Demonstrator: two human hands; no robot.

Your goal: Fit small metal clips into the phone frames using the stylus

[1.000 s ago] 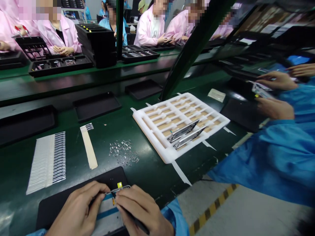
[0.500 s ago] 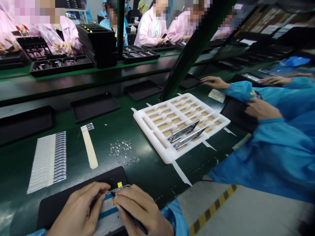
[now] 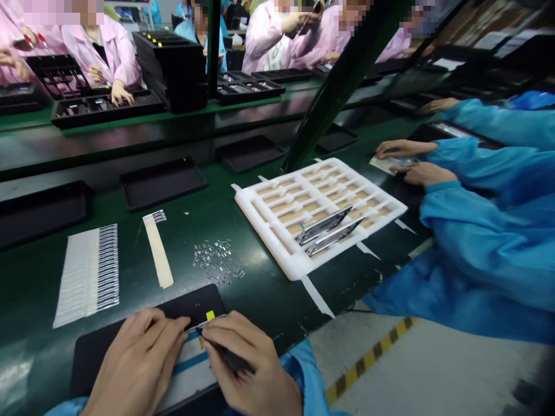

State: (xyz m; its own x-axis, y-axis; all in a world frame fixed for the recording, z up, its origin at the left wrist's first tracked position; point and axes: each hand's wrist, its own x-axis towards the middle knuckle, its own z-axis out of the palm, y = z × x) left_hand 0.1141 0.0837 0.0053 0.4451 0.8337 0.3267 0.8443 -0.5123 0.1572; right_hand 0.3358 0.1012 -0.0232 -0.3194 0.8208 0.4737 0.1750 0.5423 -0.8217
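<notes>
Low in the view, a flat silver phone part (image 3: 193, 370) with a blue band across it lies over a black mat (image 3: 93, 358). My left hand (image 3: 141, 361) is closed at its upper left edge, thumb and fingers pressed together there. My right hand (image 3: 255, 361) grips slim black tweezers (image 3: 234, 359), whose dark tip is at the part's top edge, beside a small orange flex piece (image 3: 202, 343). A yellow tab (image 3: 210, 315) shows just above that edge. My fingers hide much of the part.
Small metal pieces (image 3: 219, 260) are scattered beyond my hands. Left of them lie a cream strip (image 3: 158, 254) and a sheet of black-ended strips (image 3: 87, 274). A white foam tray (image 3: 299, 270) holds two upright phone frames. A blue-sleeved co-worker's hands (image 3: 427, 173) are at right.
My hands stay at the phone part's top edge; the left fingers have flattened over it and the tweezers have shifted slightly. The co-worker's hands at right have come together over a pale sheet.
</notes>
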